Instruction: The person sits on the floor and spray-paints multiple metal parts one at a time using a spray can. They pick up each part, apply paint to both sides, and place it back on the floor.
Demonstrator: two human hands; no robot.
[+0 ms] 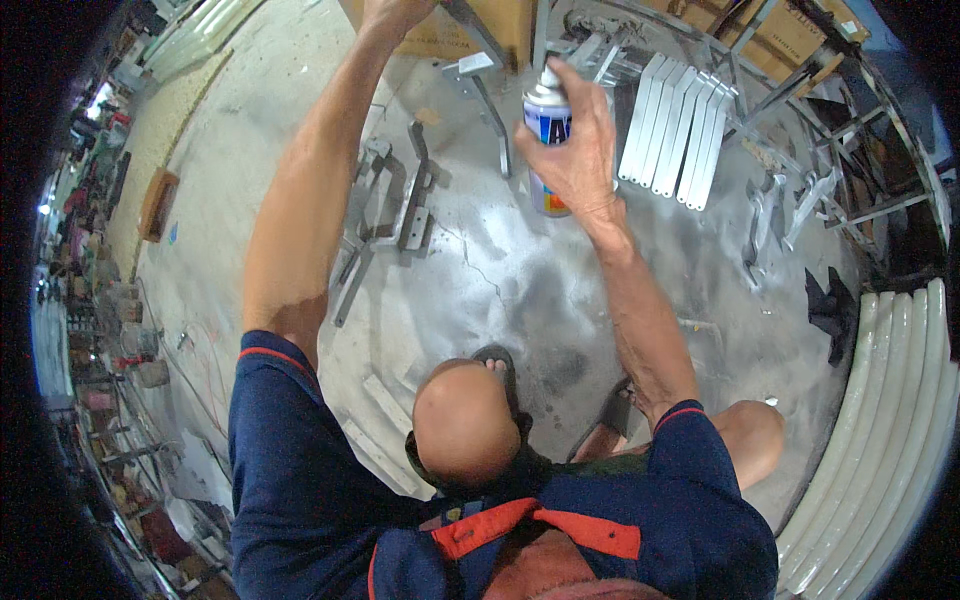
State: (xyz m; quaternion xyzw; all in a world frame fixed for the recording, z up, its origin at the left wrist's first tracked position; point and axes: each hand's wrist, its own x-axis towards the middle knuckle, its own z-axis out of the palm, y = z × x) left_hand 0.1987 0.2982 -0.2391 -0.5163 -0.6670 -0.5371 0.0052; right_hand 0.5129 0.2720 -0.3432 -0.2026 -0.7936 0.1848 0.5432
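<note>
Knees near; your right hand (575,150) wraps the spray can (547,140), left hand's (395,12) grip unclear: overspray may hit white slats (675,130).

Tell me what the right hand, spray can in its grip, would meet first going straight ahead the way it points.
Probably the grey metal bracket standing just beyond the spray can in the right hand; depth is unclear.

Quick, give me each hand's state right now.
Left hand: reaches up to the frame's top edge; grip cannot be told.
Right hand: closed around a spray can.
</note>
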